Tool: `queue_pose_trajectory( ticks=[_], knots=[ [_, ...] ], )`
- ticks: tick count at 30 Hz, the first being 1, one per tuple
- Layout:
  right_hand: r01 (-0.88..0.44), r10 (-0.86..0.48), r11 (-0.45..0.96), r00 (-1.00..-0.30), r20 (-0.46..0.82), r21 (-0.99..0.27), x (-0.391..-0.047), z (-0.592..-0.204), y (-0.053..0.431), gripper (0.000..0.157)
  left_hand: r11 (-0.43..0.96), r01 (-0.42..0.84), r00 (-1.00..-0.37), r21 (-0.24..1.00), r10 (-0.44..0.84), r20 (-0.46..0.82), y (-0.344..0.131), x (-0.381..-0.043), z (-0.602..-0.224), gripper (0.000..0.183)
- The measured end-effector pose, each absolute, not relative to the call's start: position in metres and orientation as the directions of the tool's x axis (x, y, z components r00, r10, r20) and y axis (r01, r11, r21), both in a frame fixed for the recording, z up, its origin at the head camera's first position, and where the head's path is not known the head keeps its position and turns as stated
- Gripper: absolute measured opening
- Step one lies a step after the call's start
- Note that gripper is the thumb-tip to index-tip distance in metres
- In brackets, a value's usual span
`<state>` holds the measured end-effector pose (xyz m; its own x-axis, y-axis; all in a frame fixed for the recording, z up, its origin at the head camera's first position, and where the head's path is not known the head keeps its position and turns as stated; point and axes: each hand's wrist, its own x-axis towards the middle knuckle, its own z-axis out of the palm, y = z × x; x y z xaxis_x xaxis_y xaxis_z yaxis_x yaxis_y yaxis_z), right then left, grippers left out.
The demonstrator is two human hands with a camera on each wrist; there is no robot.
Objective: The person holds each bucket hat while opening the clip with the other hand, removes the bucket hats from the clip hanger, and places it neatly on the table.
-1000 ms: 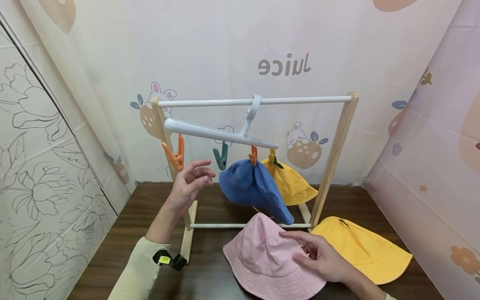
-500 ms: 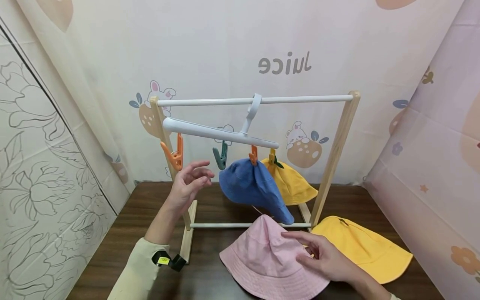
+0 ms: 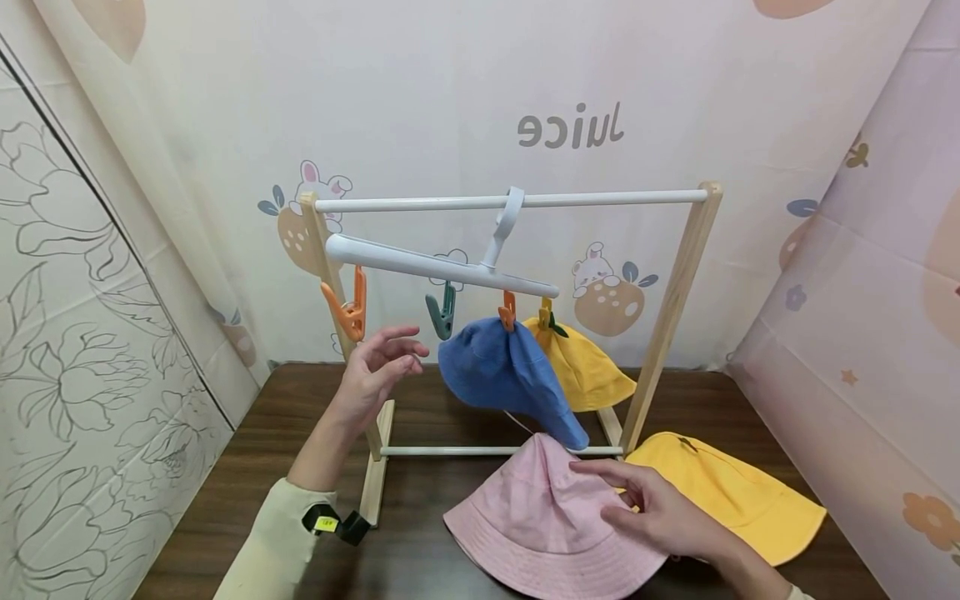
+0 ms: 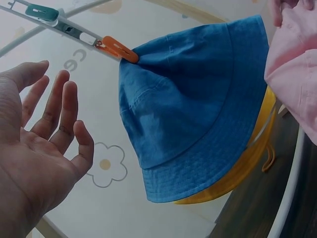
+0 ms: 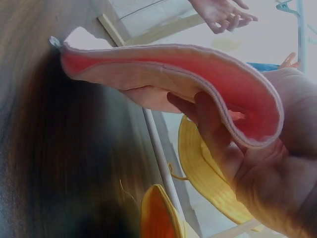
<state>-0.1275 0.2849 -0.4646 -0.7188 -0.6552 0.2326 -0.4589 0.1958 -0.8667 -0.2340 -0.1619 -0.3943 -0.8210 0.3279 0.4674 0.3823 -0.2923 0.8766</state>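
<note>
My right hand (image 3: 660, 512) holds a pink bucket hat (image 3: 540, 517) in front of the rack; in the right wrist view its brim (image 5: 173, 54) is squeezed together, with the thumb and fingers on either side. My left hand (image 3: 378, 371) is raised at the left with loosely bent fingers and nothing in them. Above it hangs an orange clothespin (image 3: 349, 310), and to its right a green clothespin (image 3: 442, 313), both without a hat. A blue bucket hat (image 4: 188, 99) hangs from another orange clothespin (image 4: 119, 48). Behind it, a yellow hat (image 3: 588, 371) hangs from a yellow clothespin (image 3: 545, 313).
A white hanger (image 3: 420, 263) tilts down to the right from the rack's top bar (image 3: 615, 200). The rack has wooden side posts (image 3: 670, 317) and a low white bar (image 3: 442, 451). Another yellow hat (image 3: 735, 504) lies on the dark wooden table (image 3: 225, 517) at the right.
The pink hat and my right hand have shifted slightly to the right. My left hand stays almost where it was, and the hanging hats look unchanged.
</note>
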Motion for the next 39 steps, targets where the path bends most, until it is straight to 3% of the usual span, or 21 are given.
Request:
queue_pose_trajectory(
  ticks=[12,39],
  knots=[
    [-0.311,-0.648,0.234,-0.756,0.091,-0.921,-0.131,-0.461,0.295,0.06,-0.294,0.372,-0.824,0.88,0.333,0.459,-0.166,-0.233,-0.397,0.052],
    [-0.289,-0.575,0.356,-0.817,0.036,-0.889,-0.143,-0.466,0.317,0.052,-0.274,0.361,-0.833,0.891,0.334,0.44,-0.17,-0.231,-0.4,0.05]
  ],
)
